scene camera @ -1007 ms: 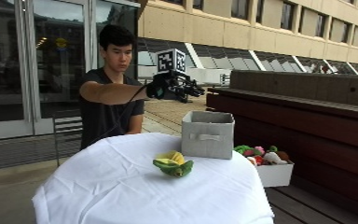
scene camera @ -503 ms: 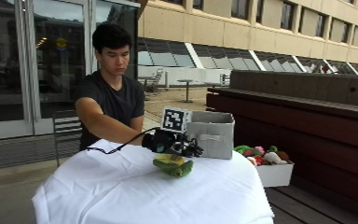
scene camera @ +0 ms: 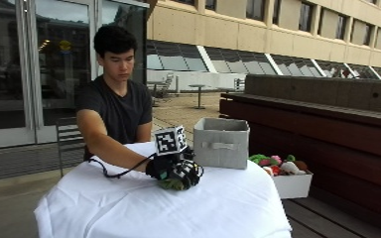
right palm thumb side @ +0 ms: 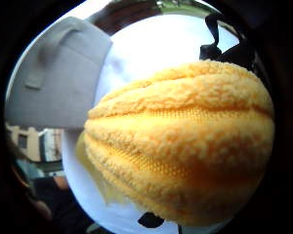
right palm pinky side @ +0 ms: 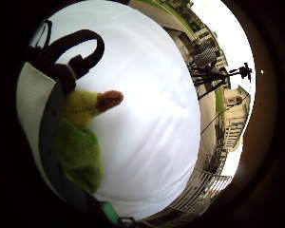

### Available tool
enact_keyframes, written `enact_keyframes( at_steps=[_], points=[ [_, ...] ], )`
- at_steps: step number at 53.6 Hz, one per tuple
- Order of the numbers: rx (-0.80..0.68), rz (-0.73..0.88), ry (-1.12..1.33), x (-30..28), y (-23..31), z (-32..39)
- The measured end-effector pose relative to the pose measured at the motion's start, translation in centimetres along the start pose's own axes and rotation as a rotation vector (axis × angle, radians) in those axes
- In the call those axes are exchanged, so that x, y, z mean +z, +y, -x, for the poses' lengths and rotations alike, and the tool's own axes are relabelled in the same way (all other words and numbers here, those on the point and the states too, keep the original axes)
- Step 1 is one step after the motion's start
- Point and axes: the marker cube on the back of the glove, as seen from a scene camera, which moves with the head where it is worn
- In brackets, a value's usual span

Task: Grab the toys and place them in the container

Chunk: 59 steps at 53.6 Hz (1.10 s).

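Note:
A yellow and green plush toy [scene camera: 169, 185] lies on the white tablecloth [scene camera: 177, 213], in front of the grey fabric container [scene camera: 221, 144]. My gloved right hand [scene camera: 177, 171] sits on top of the toy with its fingers curled over it, hiding most of it. The toy's yellow ribbed part [right palm thumb side: 180, 141] fills the thumb side palm view, with the container [right palm thumb side: 58, 78] behind it. Its green body and brown tip [right palm pinky side: 80, 142] show in the little finger side palm view against the cloth [right palm pinky side: 152, 95].
A white bin [scene camera: 295, 184] holding several plush toys stands on the low bench to the right of the table. A dark wooden wall [scene camera: 322, 114] runs behind it. A chair [scene camera: 68, 139] stands behind the table beside the person.
My right hand has come down from chest height above the table onto the plush toy and closed over it. The toy and container stay where they were.

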Motion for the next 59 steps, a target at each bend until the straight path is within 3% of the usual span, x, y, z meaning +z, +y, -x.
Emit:
enact_keyframes(
  at_steps=[5, 14, 21, 37, 50, 59],
  points=[
    [0.047, -0.023, 0.036, -0.7, 0.3, 0.4],
    [0.113, 0.144, 0.117, -3.0, 0.9, -0.1],
    [0.234, 0.186, 0.097, -7.3, 1.2, -1.4],
    [0.445, 0.070, 0.041, -21.2, -1.1, -0.8],
    [0.538, -0.078, 0.075, -30.4, -5.3, 7.8],
    [0.468, -0.109, 0.081, -32.5, -9.7, 16.9]
  ],
)
